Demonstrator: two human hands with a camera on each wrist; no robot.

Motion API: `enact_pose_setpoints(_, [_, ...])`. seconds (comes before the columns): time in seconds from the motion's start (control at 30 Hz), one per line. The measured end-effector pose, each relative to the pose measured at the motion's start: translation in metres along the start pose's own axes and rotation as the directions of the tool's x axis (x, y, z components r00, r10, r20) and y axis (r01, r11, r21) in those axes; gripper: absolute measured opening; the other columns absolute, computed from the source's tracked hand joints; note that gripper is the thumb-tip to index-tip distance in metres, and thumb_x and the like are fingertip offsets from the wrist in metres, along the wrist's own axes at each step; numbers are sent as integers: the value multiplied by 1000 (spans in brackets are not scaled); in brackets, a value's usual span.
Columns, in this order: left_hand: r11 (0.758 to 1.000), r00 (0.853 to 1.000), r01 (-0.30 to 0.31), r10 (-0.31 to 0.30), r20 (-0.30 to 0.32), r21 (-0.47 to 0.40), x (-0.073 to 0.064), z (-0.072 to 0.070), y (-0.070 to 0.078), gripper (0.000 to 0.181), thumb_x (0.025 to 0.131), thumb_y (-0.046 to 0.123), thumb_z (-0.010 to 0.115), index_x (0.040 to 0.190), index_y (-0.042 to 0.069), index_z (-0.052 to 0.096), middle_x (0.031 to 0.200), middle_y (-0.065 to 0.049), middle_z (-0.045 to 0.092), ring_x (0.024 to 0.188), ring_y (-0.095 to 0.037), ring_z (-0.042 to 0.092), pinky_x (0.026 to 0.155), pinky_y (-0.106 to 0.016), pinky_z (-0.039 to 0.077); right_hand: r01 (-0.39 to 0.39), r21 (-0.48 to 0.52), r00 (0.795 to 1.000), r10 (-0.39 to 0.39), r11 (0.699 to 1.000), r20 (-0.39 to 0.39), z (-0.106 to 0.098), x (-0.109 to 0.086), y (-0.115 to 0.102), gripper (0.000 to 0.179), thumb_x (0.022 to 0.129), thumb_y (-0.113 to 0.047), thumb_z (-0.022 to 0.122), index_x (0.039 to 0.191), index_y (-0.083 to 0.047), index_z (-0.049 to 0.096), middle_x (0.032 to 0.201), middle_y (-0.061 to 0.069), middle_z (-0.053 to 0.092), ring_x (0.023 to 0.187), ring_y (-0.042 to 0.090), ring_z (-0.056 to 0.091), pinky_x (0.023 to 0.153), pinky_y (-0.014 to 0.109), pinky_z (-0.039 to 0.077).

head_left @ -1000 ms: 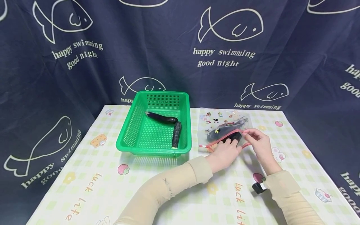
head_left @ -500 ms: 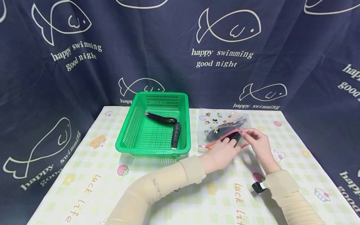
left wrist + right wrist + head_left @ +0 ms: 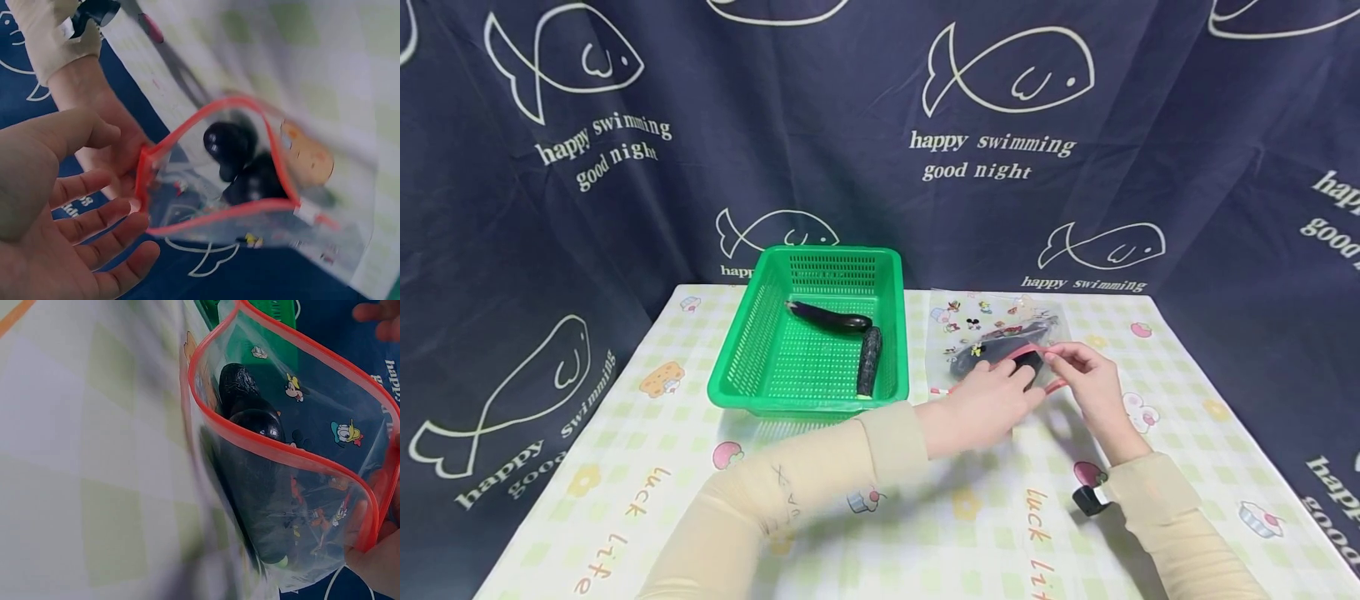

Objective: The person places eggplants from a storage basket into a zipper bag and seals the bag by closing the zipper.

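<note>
A clear zip bag (image 3: 942,346) with a red-edged mouth and cartoon prints lies right of the green basket. Two dark vegetables are inside it: a glossy, eggplant-like one (image 3: 259,422) and a rougher one (image 3: 237,380). My right hand (image 3: 1093,393) pinches the red edge at the right corner of the mouth. My left hand (image 3: 988,408) is at the front of the bag, and in the left wrist view its fingers (image 3: 103,250) are spread loosely with nothing between them. Whether they touch the red edge is unclear.
The green basket (image 3: 722,392) holds a purple eggplant (image 3: 829,317) and a short, dark, rough-skinned vegetable (image 3: 868,362). A patterned cloth (image 3: 625,467) covers the table, and a dark blue fish-print curtain (image 3: 850,108) hangs behind. A small black device (image 3: 1086,500) sits at my right cuff.
My left hand has drawn back slightly from the bag's mouth, its forearm swinging left. More of the dark vegetable shows at the opening. My right hand keeps its place on the edge.
</note>
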State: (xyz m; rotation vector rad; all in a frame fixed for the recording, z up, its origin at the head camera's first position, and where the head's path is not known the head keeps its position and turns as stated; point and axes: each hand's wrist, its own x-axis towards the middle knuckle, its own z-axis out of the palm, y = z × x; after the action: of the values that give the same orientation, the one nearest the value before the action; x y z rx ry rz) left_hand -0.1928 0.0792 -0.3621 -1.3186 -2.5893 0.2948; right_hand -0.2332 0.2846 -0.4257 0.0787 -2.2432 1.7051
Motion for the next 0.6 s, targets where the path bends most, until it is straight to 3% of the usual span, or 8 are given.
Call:
enact_pose_setpoints(0.27, [999,995,-13,18,-95,49,-4,-16,-21,38,87,40,58,121,23,53,124,2,51,105,-17,49,76,-32,42,1,-3,1000,-1,1000,-3,1,-1,-1,9,87,-13,67,93,-6,68,81,-18,66,73,-1,58,67,12,46])
enact_pose_setpoints(0.6, [999,997,-43,44,-56,22,-13,-27,-45,53,77,34,70,125,20,50,120,-1,50,109,-20,46,83,-34,42,-3,3,1000,3,1000,-3,1,-1,-5,14,87,-13,67,96,-2,67,81,-18,65,73,-1,57,67,12,45])
